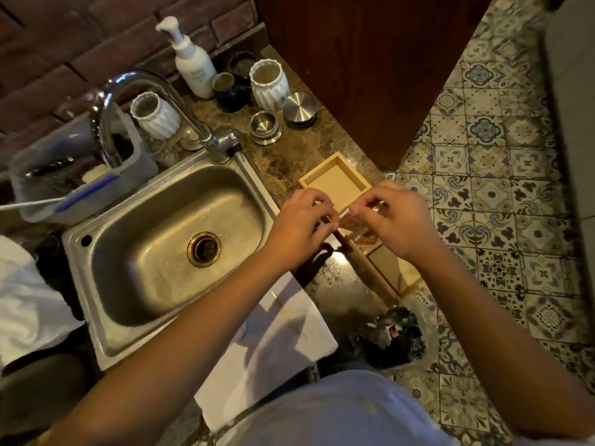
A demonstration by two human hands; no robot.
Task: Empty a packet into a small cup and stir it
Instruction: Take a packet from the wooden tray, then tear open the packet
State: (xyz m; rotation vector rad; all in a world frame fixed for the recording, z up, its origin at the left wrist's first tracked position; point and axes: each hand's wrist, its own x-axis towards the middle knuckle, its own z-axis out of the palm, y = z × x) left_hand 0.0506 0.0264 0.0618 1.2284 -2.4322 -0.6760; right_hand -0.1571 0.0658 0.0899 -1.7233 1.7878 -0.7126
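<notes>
Both my hands pinch a small brown and white packet [352, 224] above the right edge of the counter. My left hand [301, 222] grips its left end, and my right hand [391, 215] grips its right end. Most of the packet is hidden behind my fingers. Just beyond my hands sits a square wooden tray [309, 181], open and empty. A small dark cup [225, 86] stands at the back of the counter beside a white soap bottle [193, 64].
A steel sink [106, 262] with a curved tap [138, 88] fills the left. Two white ribbed cups [270, 86] [157, 119], a steel cup [265, 127] and a steel lid [301, 106] stand behind. A white cloth [280, 333] lies on the near counter. A bin [399, 336] sits on the tiled floor.
</notes>
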